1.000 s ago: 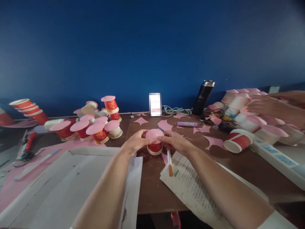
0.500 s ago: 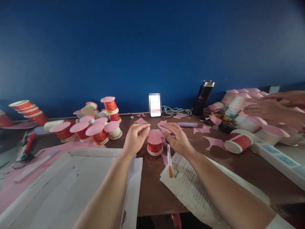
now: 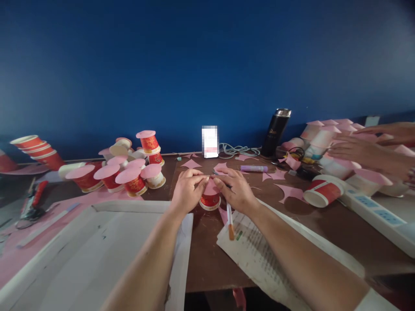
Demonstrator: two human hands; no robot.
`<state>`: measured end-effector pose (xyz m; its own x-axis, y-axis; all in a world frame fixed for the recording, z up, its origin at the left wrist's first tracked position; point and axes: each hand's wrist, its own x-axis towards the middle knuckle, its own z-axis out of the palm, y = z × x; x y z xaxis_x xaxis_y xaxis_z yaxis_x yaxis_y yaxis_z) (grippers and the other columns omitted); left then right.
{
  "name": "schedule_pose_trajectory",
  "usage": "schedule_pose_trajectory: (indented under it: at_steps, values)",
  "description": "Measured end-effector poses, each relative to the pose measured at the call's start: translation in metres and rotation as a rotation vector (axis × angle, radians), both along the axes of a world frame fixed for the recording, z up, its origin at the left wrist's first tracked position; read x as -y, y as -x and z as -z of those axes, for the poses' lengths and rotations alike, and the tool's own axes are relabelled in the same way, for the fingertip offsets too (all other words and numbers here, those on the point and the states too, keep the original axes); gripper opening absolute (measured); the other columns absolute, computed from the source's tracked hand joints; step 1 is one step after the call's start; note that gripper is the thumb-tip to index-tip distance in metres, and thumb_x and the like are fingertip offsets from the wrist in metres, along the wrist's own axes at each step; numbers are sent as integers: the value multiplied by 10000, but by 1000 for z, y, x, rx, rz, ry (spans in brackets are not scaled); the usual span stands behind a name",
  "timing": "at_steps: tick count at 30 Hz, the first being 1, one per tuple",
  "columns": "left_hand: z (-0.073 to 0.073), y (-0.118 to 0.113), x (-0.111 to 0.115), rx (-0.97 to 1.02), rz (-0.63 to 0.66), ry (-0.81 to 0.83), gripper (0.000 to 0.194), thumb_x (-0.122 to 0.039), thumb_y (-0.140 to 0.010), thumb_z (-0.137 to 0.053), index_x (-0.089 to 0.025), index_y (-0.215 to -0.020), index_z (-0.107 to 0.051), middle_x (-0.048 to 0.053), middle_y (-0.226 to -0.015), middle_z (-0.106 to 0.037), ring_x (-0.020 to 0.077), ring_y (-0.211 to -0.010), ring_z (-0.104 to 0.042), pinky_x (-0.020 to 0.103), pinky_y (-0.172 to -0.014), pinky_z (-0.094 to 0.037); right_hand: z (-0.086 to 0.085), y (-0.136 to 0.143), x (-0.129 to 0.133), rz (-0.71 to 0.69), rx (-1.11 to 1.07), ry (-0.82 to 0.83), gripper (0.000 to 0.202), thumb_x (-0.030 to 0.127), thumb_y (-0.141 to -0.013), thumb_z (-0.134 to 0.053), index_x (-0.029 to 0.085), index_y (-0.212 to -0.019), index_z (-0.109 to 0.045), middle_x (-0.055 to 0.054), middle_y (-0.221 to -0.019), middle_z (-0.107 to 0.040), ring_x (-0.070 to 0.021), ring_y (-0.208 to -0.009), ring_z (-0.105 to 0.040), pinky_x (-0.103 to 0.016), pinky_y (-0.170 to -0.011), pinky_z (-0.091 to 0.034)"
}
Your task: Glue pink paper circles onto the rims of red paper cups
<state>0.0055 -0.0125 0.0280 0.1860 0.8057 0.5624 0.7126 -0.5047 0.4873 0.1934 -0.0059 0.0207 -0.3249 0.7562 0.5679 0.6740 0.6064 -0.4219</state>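
Observation:
A red paper cup (image 3: 210,202) stands upside down in front of me, with a pink paper disc (image 3: 212,188) lying across its top. My left hand (image 3: 188,192) is closed at the disc's left edge, thumb on top and fingers curled behind. From the other side my right hand (image 3: 239,192) does the same, its thumb close to the left one. Much of the disc is hidden under both hands. Just below my right hand lies a brush (image 3: 230,222) with a pale handle and a brownish end, partly on a printed sheet (image 3: 256,250).
Several disc-topped cups (image 3: 131,175) stand at left, beside a white box lid (image 3: 123,255). Pink scraps, a purple glue stick (image 3: 253,168), a lit phone (image 3: 210,144) and a black flask (image 3: 276,134) lie behind. At right, a co-worker's hands (image 3: 366,149) are over more cups near a power strip (image 3: 376,211).
Both my hands have moved inward, from hovering apart beside the cup to holding the pink disc's edges with thumbs on it. The co-worker's hands have shifted slightly.

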Motion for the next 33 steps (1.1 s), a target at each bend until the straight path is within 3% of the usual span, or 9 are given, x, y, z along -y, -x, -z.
schedule_pose_trajectory:
  at_steps: [15,24,33]
  values:
    - [-2,1,0,1,-4,53,314,-431,-896,-473,-261,-910,-737,37,-996,-660,201,-974,-568,346,-931,-386,-4,2,3,51,74,-15,388,455,-953,-377,281,-1033,-715,-15,-1255,-615,-262,-1129,-520,-451,-1017,-343]
    - [-2,-1,3,26,-23,60,293,-399,-894,-480,-264,-891,-740,32,-964,-671,196,-957,-581,338,-914,-411,0,3,4,45,22,20,348,451,-941,-411,318,-1099,-692,-19,-1206,-642,-259,-1117,-529,-427,-964,-375]
    - [0,-1,0,166,-111,79,305,-371,-879,-506,-231,-1073,-695,63,-1066,-675,208,-1019,-589,342,-946,-425,2,7,5,17,-105,45,337,389,-941,-426,261,-1145,-661,-49,-1180,-655,-238,-1121,-554,-398,-1000,-380]
